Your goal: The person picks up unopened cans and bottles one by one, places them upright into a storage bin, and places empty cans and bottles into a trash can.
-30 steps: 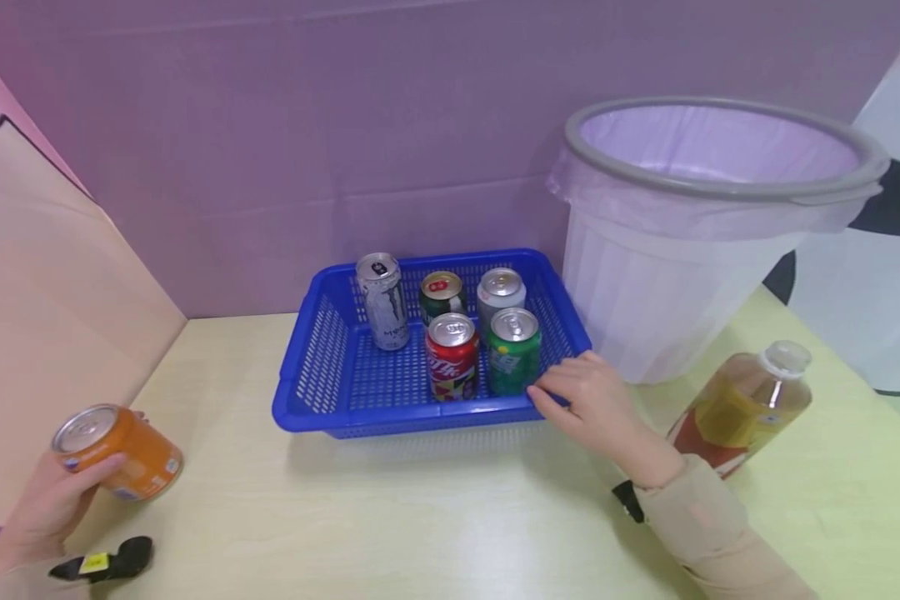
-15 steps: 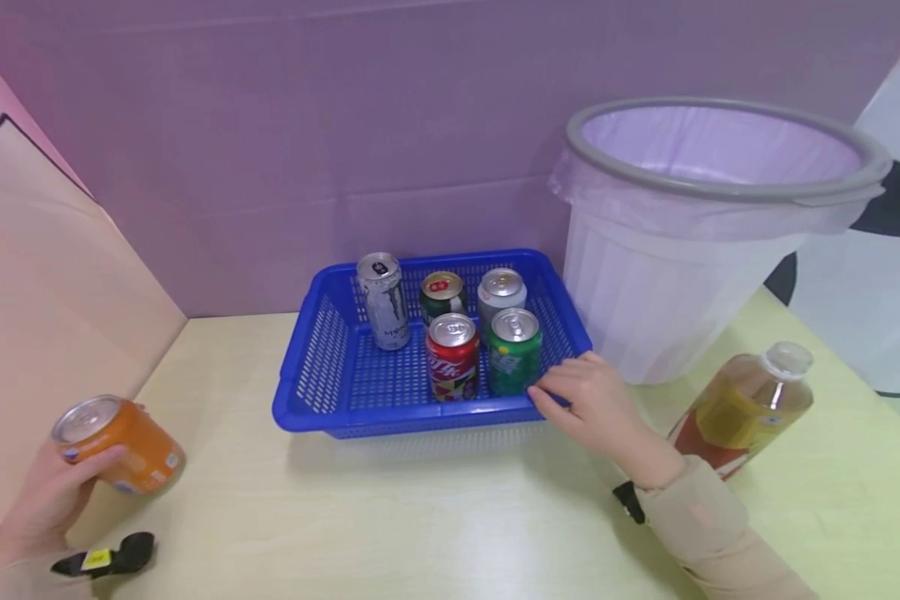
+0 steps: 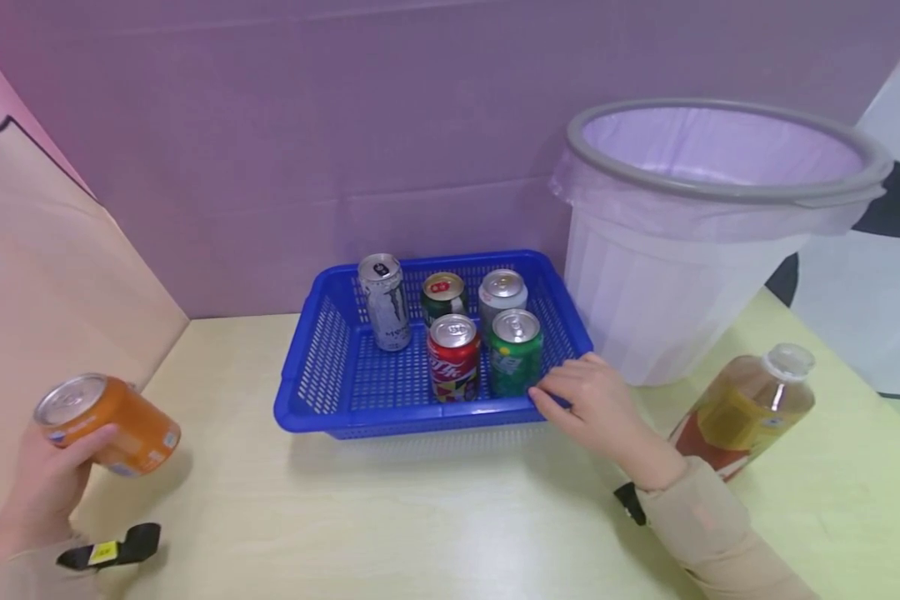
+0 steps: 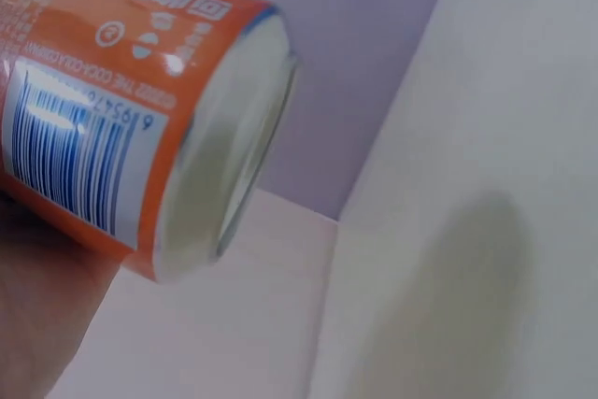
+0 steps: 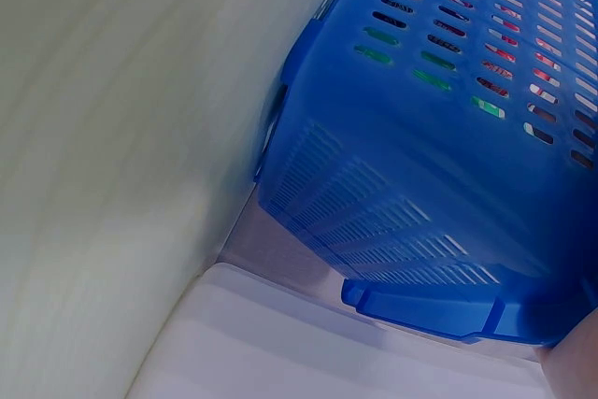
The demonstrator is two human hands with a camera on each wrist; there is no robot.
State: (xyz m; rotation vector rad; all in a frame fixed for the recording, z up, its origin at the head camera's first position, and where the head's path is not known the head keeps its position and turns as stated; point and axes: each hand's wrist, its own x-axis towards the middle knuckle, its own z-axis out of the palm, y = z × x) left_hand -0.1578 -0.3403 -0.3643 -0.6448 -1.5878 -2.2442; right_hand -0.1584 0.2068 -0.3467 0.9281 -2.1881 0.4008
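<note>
My left hand grips an orange soda can, tilted above the table at the left with its shadow below. In the left wrist view the can's barcode and base show. My right hand holds the front right corner of a blue plastic basket, its fingers bent over the rim. Inside the basket stand a tall white can, a red can, a green can, a silver-white can and a dark can with a gold top. The rear cans are partly hidden.
A white bin with a grey rim and a clear liner stands right of the basket. Behind my right forearm is a plastic bottle with a yellow-red label, partly covered. A purple wall rises along the table's back.
My left hand has raised the orange can a little and shifted it slightly left, tilting it. The right hand and the basket have stayed in place.
</note>
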